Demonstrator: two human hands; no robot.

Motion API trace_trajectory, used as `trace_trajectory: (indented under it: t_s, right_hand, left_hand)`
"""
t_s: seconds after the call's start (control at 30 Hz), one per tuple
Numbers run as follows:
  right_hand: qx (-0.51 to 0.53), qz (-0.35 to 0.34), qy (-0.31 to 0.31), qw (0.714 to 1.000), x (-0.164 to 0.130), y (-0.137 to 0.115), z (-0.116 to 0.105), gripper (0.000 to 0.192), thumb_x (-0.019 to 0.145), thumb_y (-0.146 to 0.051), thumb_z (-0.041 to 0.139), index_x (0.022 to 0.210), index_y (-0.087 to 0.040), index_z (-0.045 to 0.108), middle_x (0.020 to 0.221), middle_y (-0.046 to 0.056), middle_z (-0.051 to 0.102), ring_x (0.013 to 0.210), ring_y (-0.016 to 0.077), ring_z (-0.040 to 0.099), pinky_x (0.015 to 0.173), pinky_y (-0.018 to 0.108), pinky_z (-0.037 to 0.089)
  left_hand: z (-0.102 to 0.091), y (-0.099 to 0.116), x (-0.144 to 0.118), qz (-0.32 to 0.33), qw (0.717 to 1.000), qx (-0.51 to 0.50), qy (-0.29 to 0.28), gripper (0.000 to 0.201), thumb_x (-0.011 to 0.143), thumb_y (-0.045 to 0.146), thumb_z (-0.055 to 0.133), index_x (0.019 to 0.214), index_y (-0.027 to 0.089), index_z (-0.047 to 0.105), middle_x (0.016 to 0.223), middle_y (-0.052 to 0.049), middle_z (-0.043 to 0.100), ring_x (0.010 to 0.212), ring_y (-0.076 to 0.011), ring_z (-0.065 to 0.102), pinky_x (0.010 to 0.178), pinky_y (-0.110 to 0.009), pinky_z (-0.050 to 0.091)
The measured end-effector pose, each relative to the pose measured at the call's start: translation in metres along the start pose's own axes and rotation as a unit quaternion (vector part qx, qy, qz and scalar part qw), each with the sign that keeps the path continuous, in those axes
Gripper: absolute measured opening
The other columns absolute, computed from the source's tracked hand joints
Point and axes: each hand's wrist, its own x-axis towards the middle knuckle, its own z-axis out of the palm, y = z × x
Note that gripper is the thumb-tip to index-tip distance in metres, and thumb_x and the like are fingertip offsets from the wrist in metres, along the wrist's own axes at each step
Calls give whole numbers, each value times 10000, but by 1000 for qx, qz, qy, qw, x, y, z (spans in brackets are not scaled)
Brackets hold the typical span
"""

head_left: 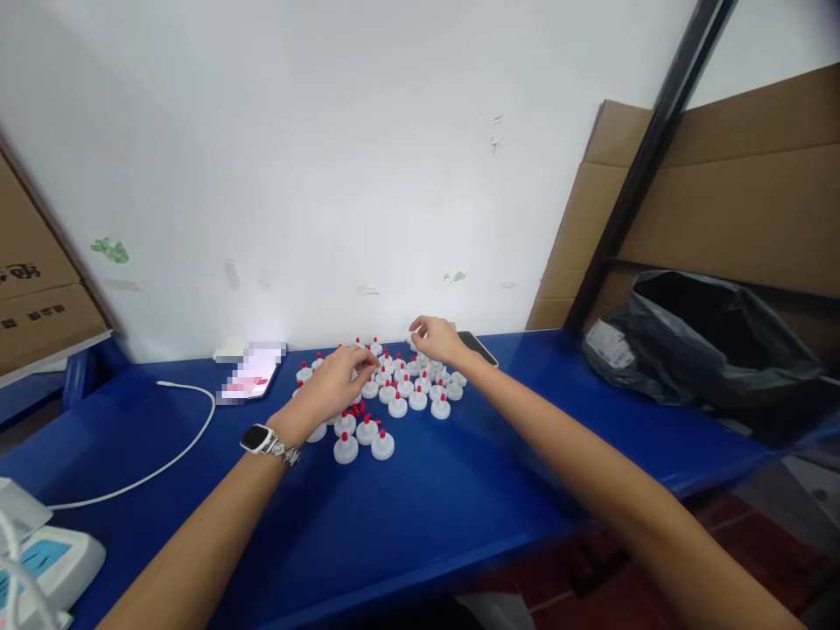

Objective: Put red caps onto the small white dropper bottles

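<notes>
Several small white caps with red tips [397,390] stand in a cluster on the blue table [420,499], near the white wall. My left hand [338,381], with a watch on its wrist, rests over the cluster's left side, fingers curled down onto the caps; what it grips is hidden. My right hand [438,339] reaches to the far right edge of the cluster and pinches a white cap between thumb and fingers. A few loose red tips [358,409] lie among the caps close to my left hand.
A phone [253,374] with a white cable [171,446] lies left of the caps. A dark phone [479,347] lies just behind my right wrist. A black plastic bag [709,346] sits at right before cardboard sheets [735,184]. A white device [45,569] is at the near left corner.
</notes>
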Motion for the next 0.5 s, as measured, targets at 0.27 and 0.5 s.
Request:
trace_trajectory:
  t_s: [0.27, 0.5]
  right_hand:
    - [-120, 34, -49, 991, 41, 10, 28, 221, 812, -195, 564, 959, -119, 710, 1050, 187, 715, 1082, 302, 604, 978, 444, 271]
    - [-19, 11, -25, 999, 18, -11, 16, 186, 855, -214, 531, 894, -182, 710, 930, 69, 741, 932, 203, 644, 961, 391, 330]
  left_hand:
    - [13, 9, 30, 19, 1000, 7, -6, 278, 949, 352, 441, 959, 216, 683, 948, -73, 683, 917, -256, 597, 799, -395, 465]
    - [6, 0, 10, 0, 1000, 3, 28, 268, 952, 363, 450, 1021, 214, 661, 1032, -82, 654, 973, -259, 602, 869, -420, 471]
